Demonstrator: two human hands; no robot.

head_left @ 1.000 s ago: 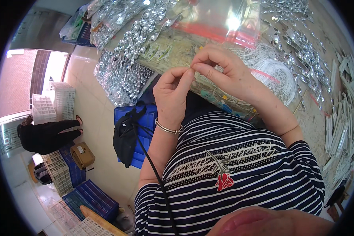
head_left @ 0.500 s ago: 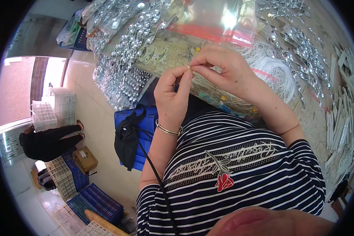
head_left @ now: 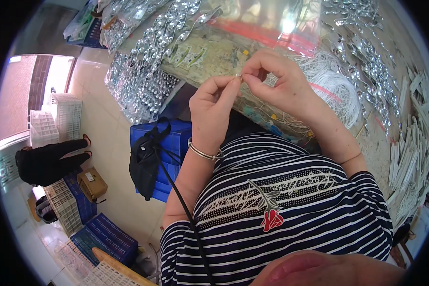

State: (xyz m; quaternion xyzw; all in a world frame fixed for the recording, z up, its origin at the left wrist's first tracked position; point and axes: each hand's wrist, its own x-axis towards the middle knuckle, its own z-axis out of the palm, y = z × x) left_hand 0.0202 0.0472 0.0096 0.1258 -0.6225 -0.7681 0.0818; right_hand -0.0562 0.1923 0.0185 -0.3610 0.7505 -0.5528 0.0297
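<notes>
Over the near edge of the worktable, my left hand [head_left: 212, 107] pinches a tiny white piece [head_left: 238, 75] between thumb and forefinger. It is too small to name; it may be a bit of string. The fingertips of my right hand [head_left: 279, 86] are pinched against its other side, with the other fingers curled in. Just right of my right hand lies a loose bundle of white string [head_left: 336, 90]. Beyond my left hand, small green and white printed pieces [head_left: 188, 56] rest on the table [head_left: 219, 52].
Silver twisted strips [head_left: 164, 33] heap at the far left, more [head_left: 367, 62] at right. Clear plastic bags with red edges [head_left: 276, 24] lie ahead. White strips [head_left: 410, 148] pile at far right. A blue crate [head_left: 176, 131] bears a black bag [head_left: 145, 162]. Another person [head_left: 47, 162] is at left.
Both hands have shifted slightly right and away from me, still pinched together. The thin pale strand that stuck up at my fingertips now shows as a short white bit.
</notes>
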